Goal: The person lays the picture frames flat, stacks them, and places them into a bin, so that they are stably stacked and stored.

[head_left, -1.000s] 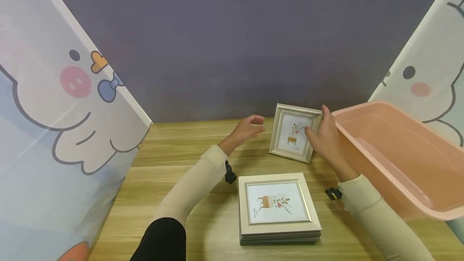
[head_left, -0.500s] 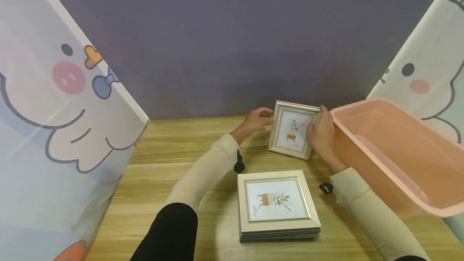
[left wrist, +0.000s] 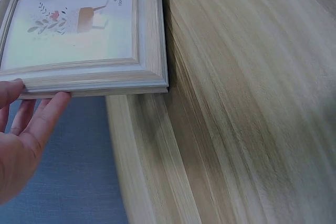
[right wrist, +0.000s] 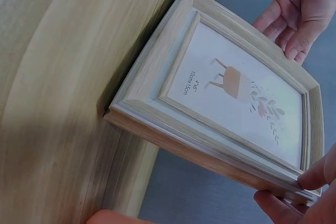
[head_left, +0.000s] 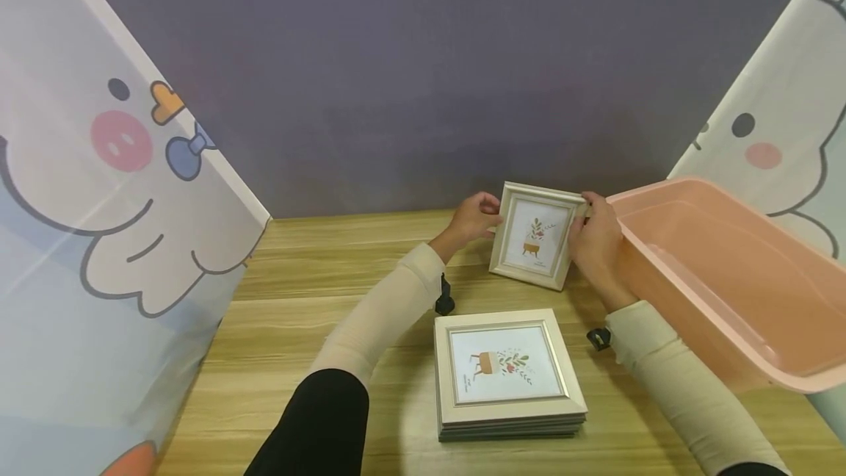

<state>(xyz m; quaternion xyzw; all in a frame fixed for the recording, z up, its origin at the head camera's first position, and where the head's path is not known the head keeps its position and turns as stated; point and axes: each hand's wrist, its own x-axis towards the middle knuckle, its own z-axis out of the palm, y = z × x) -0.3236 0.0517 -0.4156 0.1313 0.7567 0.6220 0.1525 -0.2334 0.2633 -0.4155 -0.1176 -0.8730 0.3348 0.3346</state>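
Note:
A cream picture frame (head_left: 537, 235) with a flowerpot print stands upright at the back of the table, its lower edge on the wood. My left hand (head_left: 474, 217) pinches its left side; in the left wrist view the thumb (left wrist: 11, 91) lies at the front edge and the fingers reach behind. At the upper right corner my right hand (head_left: 598, 244) grips it, thumb in front, as the right wrist view shows. Nearer to me lies a stack of similar frames (head_left: 444, 369), the top one face up with its print turned sideways.
A pink plastic tub (head_left: 687, 289) stands at the right, close beside my right hand and forearm. Behind the table (head_left: 297, 292) rises a dark grey wall (head_left: 423, 79). Pale cartoon-printed panels (head_left: 165, 241) flank both sides.
My left hand has moved right to the upright frame and now pinches its left side. My right thumb has slid outward to the frame's right edge. The frame has stayed almost in place.

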